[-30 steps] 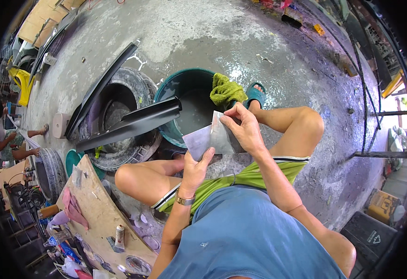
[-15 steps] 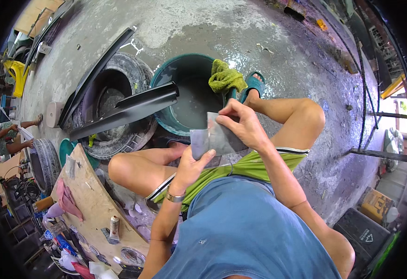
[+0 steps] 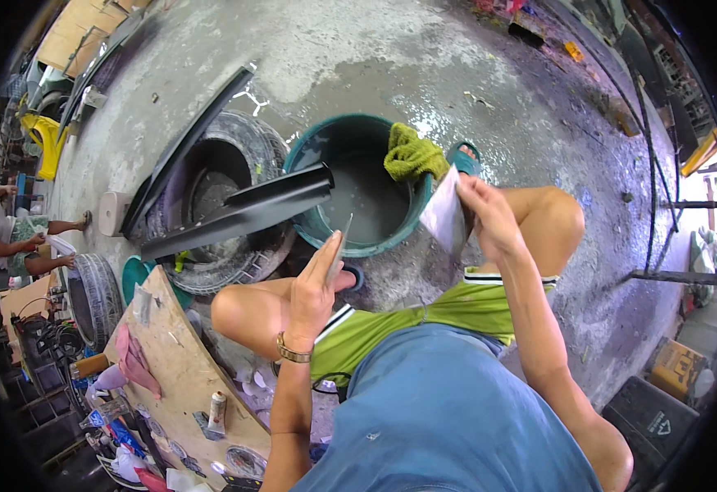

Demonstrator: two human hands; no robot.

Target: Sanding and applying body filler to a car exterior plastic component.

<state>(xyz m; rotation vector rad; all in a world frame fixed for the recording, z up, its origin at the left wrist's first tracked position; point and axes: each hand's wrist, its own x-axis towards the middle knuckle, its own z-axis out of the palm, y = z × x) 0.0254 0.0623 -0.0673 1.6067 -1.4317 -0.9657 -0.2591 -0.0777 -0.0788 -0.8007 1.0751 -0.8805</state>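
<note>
My left hand [image 3: 313, 295] holds a thin grey piece of sandpaper [image 3: 341, 246], seen nearly edge-on, with the fingers pressed against it. A second piece of sandpaper [image 3: 442, 217], pale and shiny on its visible face, is pinched by a corner between the thumb and fingers of my right hand [image 3: 496, 220]. Between and beyond the hands stands a green tub [image 3: 293, 205] of murky water. Over its right rim hangs a yellow-green cloth [image 3: 414, 154]. A long black trim panel [image 3: 243, 209] lies across the tub's left rim and a tire [image 3: 248, 135].
Another long black strip [image 3: 186, 143] leans on the tire. At lower left, a wooden board [image 3: 182, 361] carries a tube [image 3: 217, 412] and a pink cloth [image 3: 135, 361]. Another person [image 3: 26, 238] works at far left. The concrete floor [image 3: 325, 41] has wet patches.
My hands have moved apart, the right one up and to the right. The sandpaper that was together between them is now in two pieces, one in each hand.
</note>
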